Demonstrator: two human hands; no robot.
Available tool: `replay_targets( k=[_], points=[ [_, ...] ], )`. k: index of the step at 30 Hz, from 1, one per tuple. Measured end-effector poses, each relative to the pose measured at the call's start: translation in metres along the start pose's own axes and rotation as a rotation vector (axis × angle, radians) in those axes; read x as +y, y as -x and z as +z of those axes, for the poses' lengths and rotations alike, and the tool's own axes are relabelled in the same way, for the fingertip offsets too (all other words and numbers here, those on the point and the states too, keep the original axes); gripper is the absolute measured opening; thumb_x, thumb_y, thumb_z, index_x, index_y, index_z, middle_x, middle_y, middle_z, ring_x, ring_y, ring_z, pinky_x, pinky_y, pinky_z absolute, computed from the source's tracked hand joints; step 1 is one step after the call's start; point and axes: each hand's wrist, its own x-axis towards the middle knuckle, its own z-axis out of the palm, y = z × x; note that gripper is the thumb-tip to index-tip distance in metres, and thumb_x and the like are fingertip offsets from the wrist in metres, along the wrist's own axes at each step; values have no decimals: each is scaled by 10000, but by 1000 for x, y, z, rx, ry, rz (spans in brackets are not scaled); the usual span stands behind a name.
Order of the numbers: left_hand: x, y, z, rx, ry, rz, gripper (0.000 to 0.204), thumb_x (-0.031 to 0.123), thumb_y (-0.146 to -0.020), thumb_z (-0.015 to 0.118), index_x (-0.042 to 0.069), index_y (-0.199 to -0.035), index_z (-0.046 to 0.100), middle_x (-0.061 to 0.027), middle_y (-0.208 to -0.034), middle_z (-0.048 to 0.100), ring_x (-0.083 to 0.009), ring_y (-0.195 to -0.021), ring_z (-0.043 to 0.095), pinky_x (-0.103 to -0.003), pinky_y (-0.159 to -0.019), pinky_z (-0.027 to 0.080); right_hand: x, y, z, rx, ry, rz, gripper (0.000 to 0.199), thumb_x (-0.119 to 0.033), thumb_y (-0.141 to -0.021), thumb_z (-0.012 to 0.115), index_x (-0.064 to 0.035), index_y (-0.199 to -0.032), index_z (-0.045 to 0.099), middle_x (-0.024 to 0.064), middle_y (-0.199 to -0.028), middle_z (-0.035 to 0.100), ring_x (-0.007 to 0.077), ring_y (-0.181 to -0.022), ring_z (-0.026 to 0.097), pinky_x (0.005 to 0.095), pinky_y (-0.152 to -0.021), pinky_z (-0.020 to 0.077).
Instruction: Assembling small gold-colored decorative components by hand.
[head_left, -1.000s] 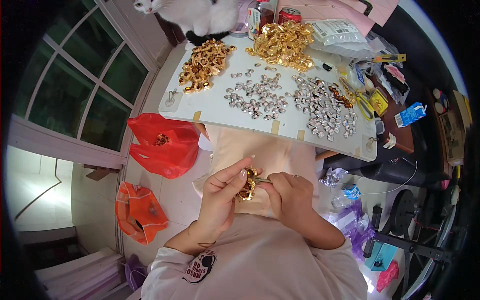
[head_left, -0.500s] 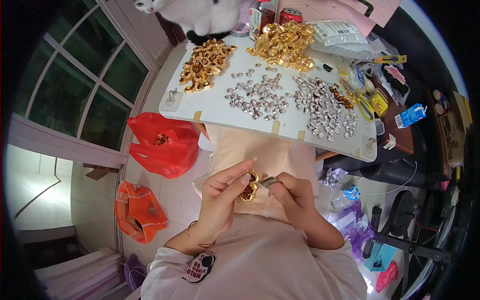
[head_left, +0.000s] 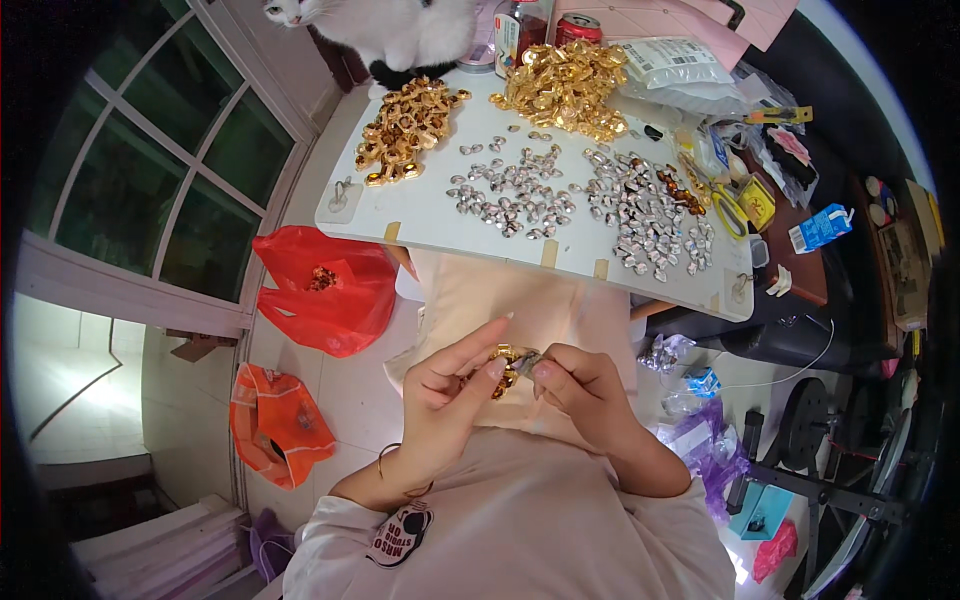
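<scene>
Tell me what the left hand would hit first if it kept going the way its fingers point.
Probably the right hand: the left hand points across the gold piece toward it.

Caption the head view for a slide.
Both hands, left and right, pinch a gold piece over the lap, below a table strewn with gold and silver pieces.
</scene>
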Motion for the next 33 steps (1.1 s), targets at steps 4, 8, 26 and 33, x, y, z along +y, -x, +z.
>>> replay_targets(
  k=[4, 8, 26, 33],
  points=[
    [-5, -1, -2, -28, -56, 82, 393, -71, -851, 466, -32, -1240, 438, -110, -1179, 538, -110, -1012, 531, -220, -859, 412, 0, 0, 0, -2, -28, 2, 318, -209, -920, 476, -21, -664, 466, -46, -568, 389, 31, -559, 319, 218, -478, 283],
    [-3, 1, 1, -39, -144, 138, 415, -78, -843, 478, -31, -1252, 425, -108, -1142, 556, -111, -1008, 530, -221, -861, 402, -1, -1, -3, -43, -59, -11, 315, -210, -923, 467, -29, -665, 461, -37, -584, 404, 34, -539, 316, 213, -470, 271],
    [-11, 3, 1, 12, -422, 346, 400, -69, -820, 515, -31, -1215, 467, -127, -1036, 599, -131, -944, 560, -229, -814, 422, 1, 3, 5, 19, 38, -105, 277, -186, -905, 500, -2, -698, 492, -11, -556, 410, 46, -541, 335, 221, -478, 298],
    [3, 0, 4, 19, 33, 54, 387, -46, -857, 468, -27, -1242, 433, -157, -1067, 594, -130, -955, 568, -227, -827, 441, 6, 1, 3, 172, 337, -337, 216, -153, -876, 531, -2, -722, 521, 66, -532, 447, 133, -457, 416, 269, -436, 334]
  ],
)
